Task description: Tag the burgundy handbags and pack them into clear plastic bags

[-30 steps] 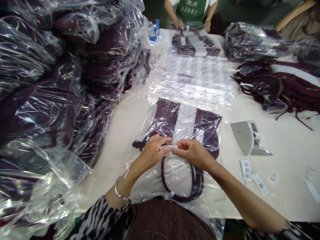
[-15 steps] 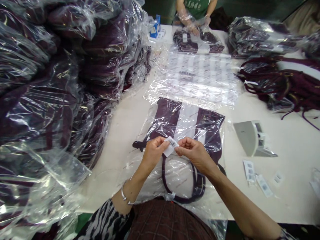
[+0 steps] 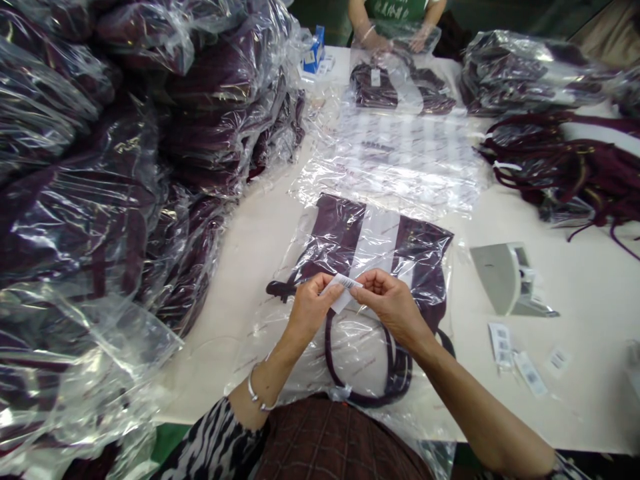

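Note:
Between my two hands is a small white barcode label (image 3: 342,293). My left hand (image 3: 314,303) pinches its left side, and my right hand (image 3: 385,299) pinches its right corner. Both hands are over a dark purple bag (image 3: 333,230) inside a clear plastic sleeve, with a white band across the bag's middle. The bag's looped handle (image 3: 329,353) lies below my hands, toward my body.
Plastic-wrapped bags (image 3: 210,100) are piled high at the left. Beyond my bag lie printed plastic sleeves (image 3: 415,147). A grey-white stand (image 3: 500,277) and loose tags (image 3: 530,373) are at the right. Across the table a person's hands (image 3: 375,40) handle a wrapped bag.
The barcode label has tilted and its upper part looks bent between my fingers. Across the table, the other person's hands and the wrapped bag have shifted slightly.

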The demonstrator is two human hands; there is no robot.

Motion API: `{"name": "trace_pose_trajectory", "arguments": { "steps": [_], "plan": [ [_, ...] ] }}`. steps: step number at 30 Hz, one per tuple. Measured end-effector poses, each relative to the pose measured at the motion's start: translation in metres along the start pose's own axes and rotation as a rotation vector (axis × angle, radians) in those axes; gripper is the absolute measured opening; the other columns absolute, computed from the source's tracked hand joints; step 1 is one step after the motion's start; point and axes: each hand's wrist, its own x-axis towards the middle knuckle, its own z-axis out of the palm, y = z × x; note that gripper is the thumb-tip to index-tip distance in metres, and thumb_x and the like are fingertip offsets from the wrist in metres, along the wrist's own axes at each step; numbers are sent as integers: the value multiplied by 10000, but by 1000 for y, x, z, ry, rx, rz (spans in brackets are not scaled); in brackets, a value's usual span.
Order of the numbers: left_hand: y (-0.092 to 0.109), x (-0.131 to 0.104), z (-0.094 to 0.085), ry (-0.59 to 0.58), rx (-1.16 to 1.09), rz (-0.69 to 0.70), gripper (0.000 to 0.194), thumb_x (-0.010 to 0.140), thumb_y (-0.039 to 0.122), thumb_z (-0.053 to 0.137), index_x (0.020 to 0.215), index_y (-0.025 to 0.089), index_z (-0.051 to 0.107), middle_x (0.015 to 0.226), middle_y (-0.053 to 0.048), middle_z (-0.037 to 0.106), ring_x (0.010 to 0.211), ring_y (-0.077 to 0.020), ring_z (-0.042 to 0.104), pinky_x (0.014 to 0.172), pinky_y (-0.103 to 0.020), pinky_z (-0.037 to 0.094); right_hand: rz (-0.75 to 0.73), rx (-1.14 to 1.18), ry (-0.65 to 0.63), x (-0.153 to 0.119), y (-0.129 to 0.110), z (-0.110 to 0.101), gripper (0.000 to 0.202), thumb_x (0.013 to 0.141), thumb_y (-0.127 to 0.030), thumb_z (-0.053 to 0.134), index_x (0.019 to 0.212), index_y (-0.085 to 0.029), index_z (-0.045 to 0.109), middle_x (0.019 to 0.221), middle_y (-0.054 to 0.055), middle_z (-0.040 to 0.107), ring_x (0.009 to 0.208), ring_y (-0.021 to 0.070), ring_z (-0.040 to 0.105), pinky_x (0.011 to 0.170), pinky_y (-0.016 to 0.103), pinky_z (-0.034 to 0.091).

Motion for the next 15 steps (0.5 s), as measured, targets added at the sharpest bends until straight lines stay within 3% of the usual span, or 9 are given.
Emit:
{"name": "trace_pose_trajectory", "arguments": {
  "steps": [6, 8, 10, 12, 15],
  "plan": [
    [8, 1, -4, -53, -35, -29, 338, 830, 495, 666, 804, 161, 623, 689, 37, 592, 602, -86, 487, 560, -193, 366, -4, -2, -36, -6, 0, 2, 337, 666, -438, 823, 779, -178, 639, 668, -16, 618, 597, 113, 547, 558, 235, 436],
    [11, 5, -9, -111, -101, -49, 372, 851, 525, 634, 795, 159, 598, 657, 40, 565, 565, -74, 459, 537, -188, 341, -11, -46, -160, -11, -1, 1, 298, 715, -435, 787, 811, -182, 663, 713, -3, 655, 636, 125, 582, 595, 247, 469],
    [13, 11, -16, -240, -185, -109, 404, 846, 550, 631, 781, 154, 577, 646, 31, 567, 532, -67, 457, 516, -186, 332, -58, -137, -278, -14, -3, -4, 243, 792, -422, 723, 867, -193, 695, 784, 16, 698, 699, 147, 625, 648, 269, 502],
    [14, 17, -23, -391, -250, -190, 446, 803, 580, 667, 758, 148, 564, 631, 17, 572, 501, -66, 467, 491, -187, 328, -202, -267, -246, -13, -5, -11, 191, 844, -383, 680, 920, -209, 704, 847, 28, 719, 757, 164, 652, 707, 296, 527],
    [12, 24, -29, -545, -283, -274, 496, 728, 612, 725, 728, 141, 567, 579, 14, 555, 455, -65, 457, 445, -189, 307, -563, -489, -108, -4, -9, -23, 153, 870, -293, 659, 1008, -233, 689, 940, 49, 722, 846, 188, 666, 796, 347, 546]
  ]
}}
